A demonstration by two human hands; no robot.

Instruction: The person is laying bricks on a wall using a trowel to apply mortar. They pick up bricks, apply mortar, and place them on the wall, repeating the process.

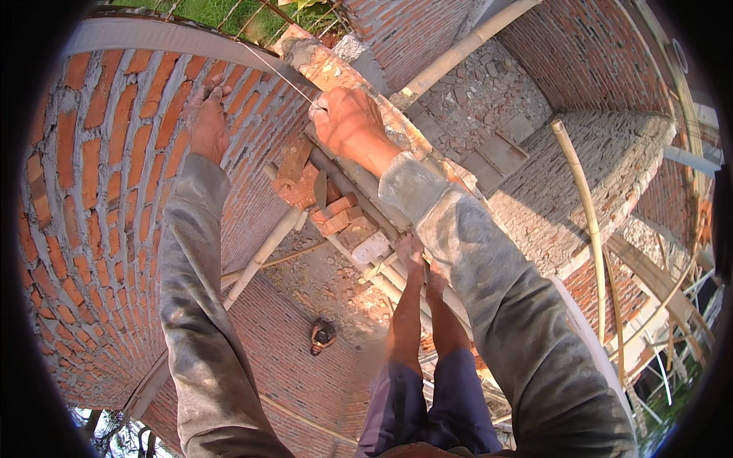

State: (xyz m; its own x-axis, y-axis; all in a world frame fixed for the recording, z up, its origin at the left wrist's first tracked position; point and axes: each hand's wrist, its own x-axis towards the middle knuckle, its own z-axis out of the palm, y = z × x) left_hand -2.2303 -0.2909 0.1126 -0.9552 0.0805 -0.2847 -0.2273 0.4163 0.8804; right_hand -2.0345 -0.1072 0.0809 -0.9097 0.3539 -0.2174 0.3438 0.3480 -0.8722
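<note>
My right hand [350, 128] is closed round the end of a thin pale string [284, 78], just beside the top of a low brick wall [332, 70]. From my fist the string runs taut up and to the left, toward a grey band along the tall wall's upper edge. My left hand [206, 120] is raised in front of the tall brick wall [122, 145], its fingers curled together; whatever they hold, if anything, is too small to make out. Below my right hand, a trowel [321, 189] rests by orange bricks [336, 216].
I stand barefoot on bamboo poles [263, 256] and planks high above the ground. Far below is another person [322, 336]. Rubble [485, 95] covers the floor beyond the low wall. An upright bamboo pole [584, 198] stands at the right.
</note>
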